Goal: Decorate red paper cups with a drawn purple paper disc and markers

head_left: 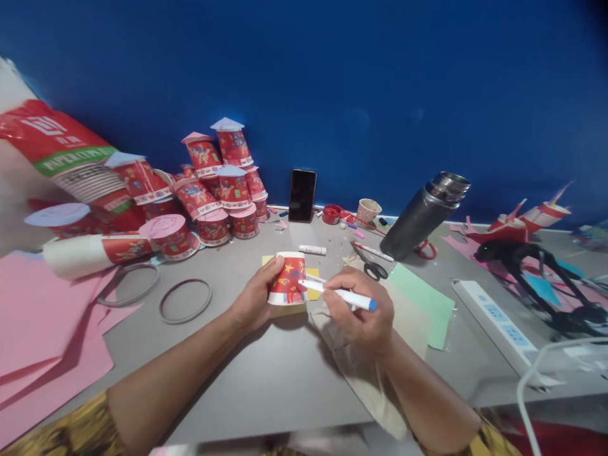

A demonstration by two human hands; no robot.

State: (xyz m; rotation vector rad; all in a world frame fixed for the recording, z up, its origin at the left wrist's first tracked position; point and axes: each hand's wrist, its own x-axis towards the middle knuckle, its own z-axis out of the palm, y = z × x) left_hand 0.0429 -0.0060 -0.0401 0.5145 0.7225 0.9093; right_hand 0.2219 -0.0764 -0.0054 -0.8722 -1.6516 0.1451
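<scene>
A red patterned paper cup (287, 279) stands upside down on a yellow paper sheet (312, 276) on the grey table (266, 373). My left hand (255, 295) is wrapped round the cup's left side. My right hand (363, 308) grips a white marker with a blue end (340, 295), whose tip touches the cup's lower right side.
A pile of red paper cups with paper lids (216, 183) stands at the back left, pink paper (42, 316) and two cut rings (185, 301) lie left. A phone (303, 195), scissors (369, 261), a steel flask (424, 215), green paper (422, 297) and a power strip (498, 320) lie right.
</scene>
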